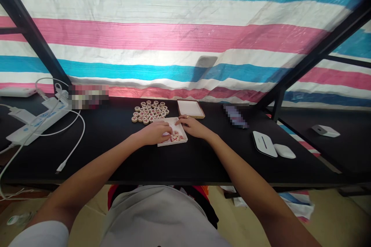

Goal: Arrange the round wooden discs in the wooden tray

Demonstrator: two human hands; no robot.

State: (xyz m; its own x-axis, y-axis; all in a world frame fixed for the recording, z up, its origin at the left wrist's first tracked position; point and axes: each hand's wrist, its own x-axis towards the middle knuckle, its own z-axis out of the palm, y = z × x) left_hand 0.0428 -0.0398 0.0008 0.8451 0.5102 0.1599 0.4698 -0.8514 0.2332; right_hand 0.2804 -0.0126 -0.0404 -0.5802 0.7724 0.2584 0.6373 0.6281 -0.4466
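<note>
A shallow white box (172,143) lies on the black desk in front of me, with several Chinese chess pieces (175,139) marked in red inside it. Over the box's left side, my left hand (156,132) reaches in with fingers and thumb apart among the pieces; its palm hides part of the inside. My right hand (193,126) is at the far right corner, its fingers closed on the box's rim. Just beyond the left hand sits a cluster of round wooden Chinese chess pieces (149,112), most with their characters facing up.
Behind the box lies its open lid (189,108). To the right are a phone (235,116), a white flat device (264,143) and a white rounded case (284,151). A power strip (37,123) with white cables occupies the left. A striped tarp (162,34) hangs behind the desk.
</note>
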